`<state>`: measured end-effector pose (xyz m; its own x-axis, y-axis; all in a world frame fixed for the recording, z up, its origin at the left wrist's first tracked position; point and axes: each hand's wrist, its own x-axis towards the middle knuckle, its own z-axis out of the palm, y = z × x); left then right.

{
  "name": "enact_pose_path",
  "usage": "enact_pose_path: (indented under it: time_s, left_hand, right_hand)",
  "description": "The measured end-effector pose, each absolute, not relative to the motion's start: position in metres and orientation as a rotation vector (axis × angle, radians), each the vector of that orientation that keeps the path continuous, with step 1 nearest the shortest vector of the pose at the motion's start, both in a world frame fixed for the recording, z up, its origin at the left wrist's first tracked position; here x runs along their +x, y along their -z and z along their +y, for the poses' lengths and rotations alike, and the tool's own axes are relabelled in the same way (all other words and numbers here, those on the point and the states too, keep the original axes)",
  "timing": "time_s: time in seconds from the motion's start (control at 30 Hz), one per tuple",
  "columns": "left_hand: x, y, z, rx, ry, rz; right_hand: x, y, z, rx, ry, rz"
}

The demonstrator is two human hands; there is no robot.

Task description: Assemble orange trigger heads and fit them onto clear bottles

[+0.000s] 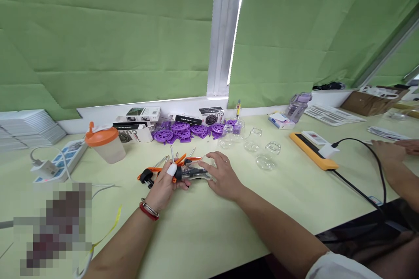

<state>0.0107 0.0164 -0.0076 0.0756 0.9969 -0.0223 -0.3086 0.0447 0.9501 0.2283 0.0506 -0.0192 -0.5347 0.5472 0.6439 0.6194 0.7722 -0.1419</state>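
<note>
My left hand (pixel 164 188), with a white cover on one finger, is closed around a black cylindrical part (pixel 182 173) with an orange band. My right hand (pixel 225 178) grips a clear, curved vessel (pixel 200 173) that meets the end of this part; a dark stem shows inside it. Just beyond my left hand lie orange and black pieces (pixel 153 169) and several thin metal rods (pixel 172 153), partly hidden by my fingers. To the right of my right hand, several similar clear vessels (pixel 266 161) rest on the table.
Purple wheel-like parts (pixel 180 130) and small printed boxes (pixel 139 133) line the back. An orange-lidded cup (pixel 108 146) and power strip (pixel 67 159) stand left. A yellow-and-black power strip (pixel 312 151) with a cable lies right, near another person's hands (pixel 394 152).
</note>
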Motion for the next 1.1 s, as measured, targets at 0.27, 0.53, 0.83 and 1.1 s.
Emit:
enact_pose_path:
  time_s: [0.27, 0.53, 0.83, 1.1]
  left_hand:
    - [0.016, 0.007, 0.014, 0.981, -1.25, 1.035]
    - [0.018, 0.005, 0.012, 1.166, -1.221, 1.353]
    - [0.017, 0.005, 0.011, 1.141, -1.254, 1.347]
    - [0.011, 0.012, 0.017, 1.214, -1.177, 1.414]
  right_hand:
    - [0.23, 0.026, 0.05, -0.854, 0.121, -2.271]
    - [0.226, 0.025, 0.049, -0.906, 0.218, -2.286]
    - [0.228, 0.025, 0.05, -0.79, 0.049, -2.25]
    - [0.236, 0.028, 0.06, -0.827, -0.792, -1.92]
